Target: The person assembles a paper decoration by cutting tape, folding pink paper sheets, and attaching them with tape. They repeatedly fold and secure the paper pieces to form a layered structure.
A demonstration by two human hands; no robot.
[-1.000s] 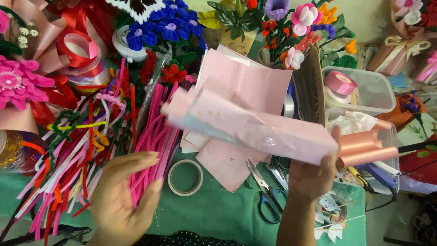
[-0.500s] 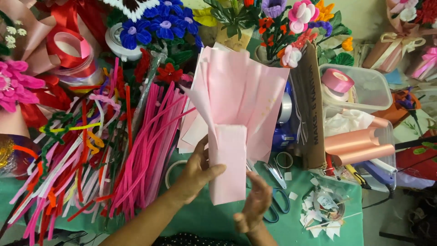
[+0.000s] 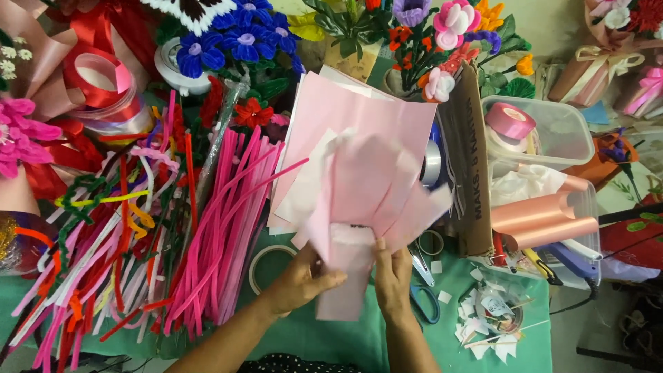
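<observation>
Head view, L to R: red ribbon rolls (image 3: 97, 86) sat at far left by a pink yarn flower (image 3: 21, 131), then a big heap of pipe cleaners (image 3: 207, 242), mixed colours w/ a thick pink bundle, spread over the green surface (image 3: 331, 345). A tape ring (image 3: 266, 266) lay flat just right of the heap, partly behind the left hand (image 3: 304, 283). That hand gripped the lower left of the pink paper wrap (image 3: 366, 200), thumb in front, fingers clamped on the gathered neck. The wrap was held up off the surface at centre, pleated sheets fanning out above like a bouquet sleeve, more flat pink sheets behind it. The right hand (image 3: 394, 276) pinched the same neck from the right, fingers closed on the paper. Scissors (image 3: 425, 297) lay on the surface just right of that hand, partly hidden by it. Further right: a clear plastic box (image 3: 566, 138) w/ a pink ribbon spool (image 3: 511, 121), two peach paper rolls (image 3: 539, 221), paper scraps (image 3: 483, 324) near the edge.

Step in hand, as I judged it: gathering and shaping the fanned sheets at the base. Next move would prob. need the neck kept pinched w/ one hand while the other tidied the folds or reached for sthg to bind it, w/o letting the pleats slip
</observation>
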